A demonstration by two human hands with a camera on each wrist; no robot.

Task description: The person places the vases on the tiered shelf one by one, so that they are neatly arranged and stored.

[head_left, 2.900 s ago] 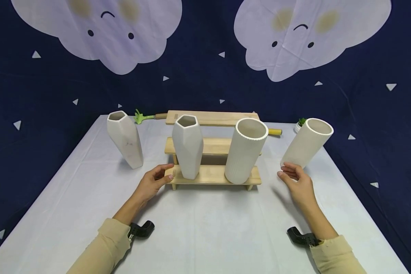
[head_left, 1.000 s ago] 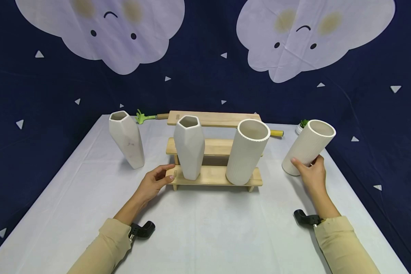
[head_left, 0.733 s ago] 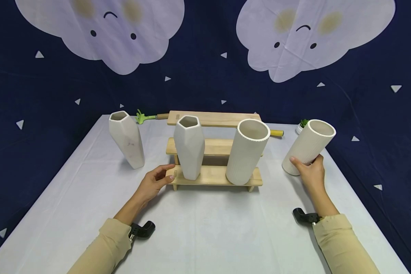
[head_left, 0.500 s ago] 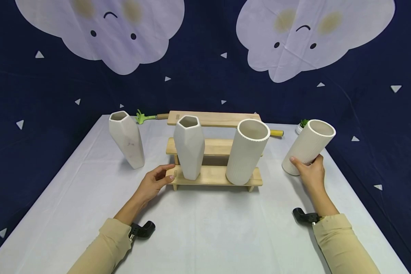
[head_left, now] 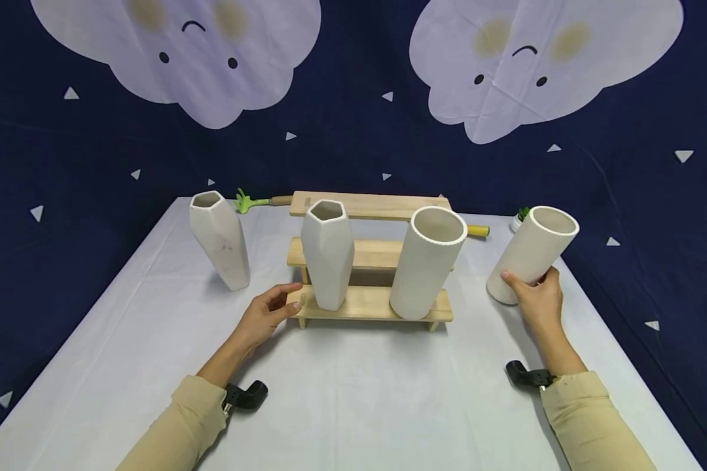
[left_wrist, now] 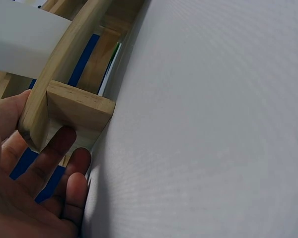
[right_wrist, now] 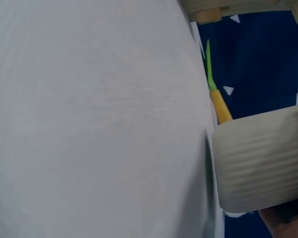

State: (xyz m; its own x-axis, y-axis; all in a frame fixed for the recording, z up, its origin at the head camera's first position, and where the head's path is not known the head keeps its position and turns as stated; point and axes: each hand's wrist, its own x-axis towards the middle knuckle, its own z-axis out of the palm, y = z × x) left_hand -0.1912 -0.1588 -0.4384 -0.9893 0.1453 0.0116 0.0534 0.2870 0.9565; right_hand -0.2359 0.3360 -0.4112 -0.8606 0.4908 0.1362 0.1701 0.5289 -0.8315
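My left hand holds the left end of the lower step of a wooden tiered stand. In the left wrist view, the thumb lies on the board and fingertips reach beneath it. A faceted white vase and a ribbed white cylinder vase stand upright on that step. Off to the right, my right hand grips a second ribbed cylinder vase low on its side, thumb in front. The fingers behind it are partly hidden. The right wrist view shows this vase's base close to the tabletop.
Another faceted vase stands on the white table at left. Behind the stand lie a wooden board, a green hand rake and a yellow handle. A small potted plant is partly hidden behind the right vase.
My right hand has gone from beside the right cylinder vase to gripping its lower side. That vase stays about where it was. My left hand keeps its place on the stand.
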